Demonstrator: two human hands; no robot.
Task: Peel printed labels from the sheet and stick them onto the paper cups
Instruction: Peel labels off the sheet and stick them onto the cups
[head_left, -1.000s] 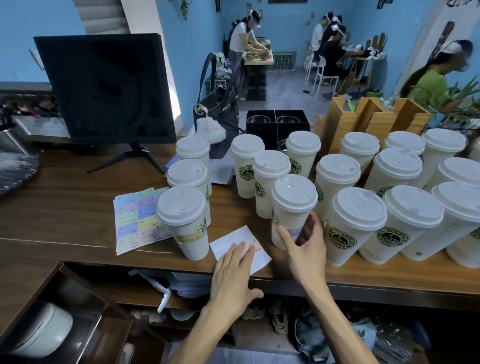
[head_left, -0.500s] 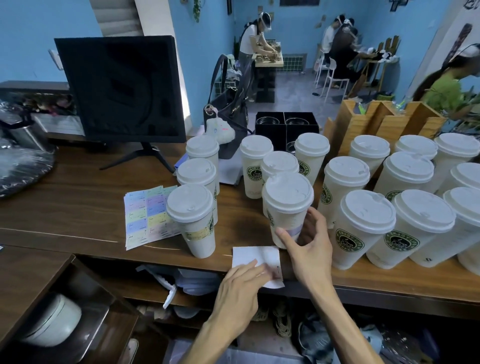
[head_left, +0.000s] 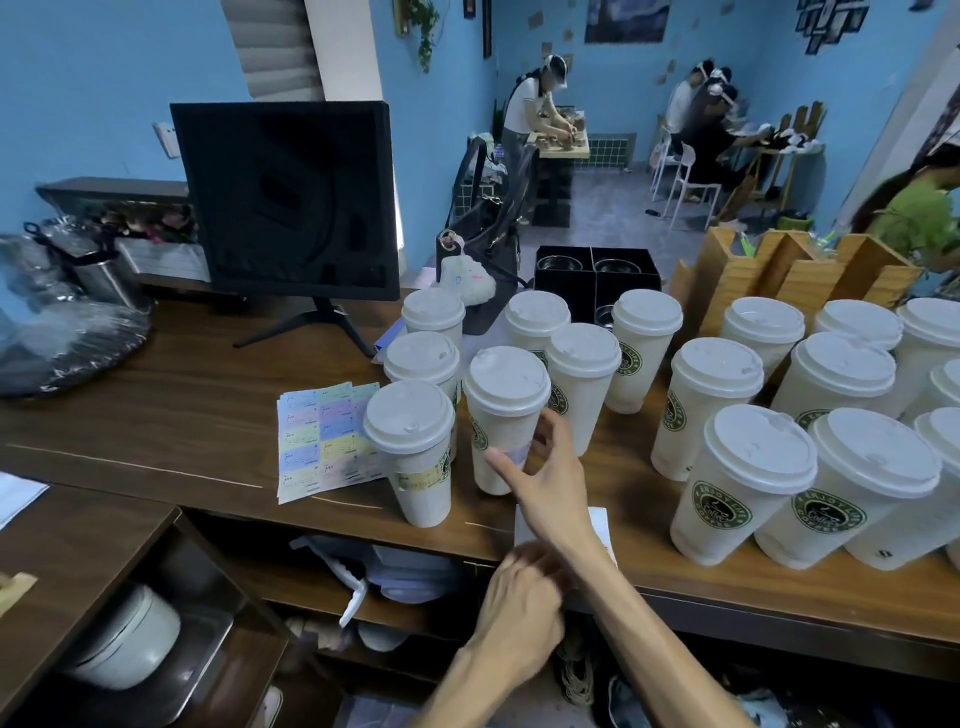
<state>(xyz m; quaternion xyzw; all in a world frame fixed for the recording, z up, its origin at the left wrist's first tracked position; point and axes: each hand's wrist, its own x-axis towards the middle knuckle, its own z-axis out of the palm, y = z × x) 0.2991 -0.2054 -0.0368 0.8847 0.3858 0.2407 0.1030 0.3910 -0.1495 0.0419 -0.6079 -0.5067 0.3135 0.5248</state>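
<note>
My right hand (head_left: 550, 483) grips a lidded white paper cup (head_left: 506, 410) near the counter's front. The thumb lies on its front beside a pale label (head_left: 514, 456), and the fingers wrap round behind. Left of it stands another cup (head_left: 413, 452) with a yellowish label (head_left: 422, 478) stuck low on its side. The pastel label sheet (head_left: 319, 436) lies flat further left. My left hand (head_left: 519, 603) is blurred at the counter edge. It touches the near end of a white backing paper (head_left: 597, 525), and its grip is unclear.
Several unlabelled lidded cups (head_left: 748, 478) crowd the right half of the wooden counter (head_left: 182, 431). A black monitor (head_left: 291, 197) stands at the back left, with a handbag (head_left: 488, 244) and wooden holders (head_left: 789, 280) behind the cups. Shelves lie below the counter, and people work in the far room.
My right hand has slid the gripped cup left, next to the labelled cup. My left hand has dragged the white backing paper right and back to the counter edge.
</note>
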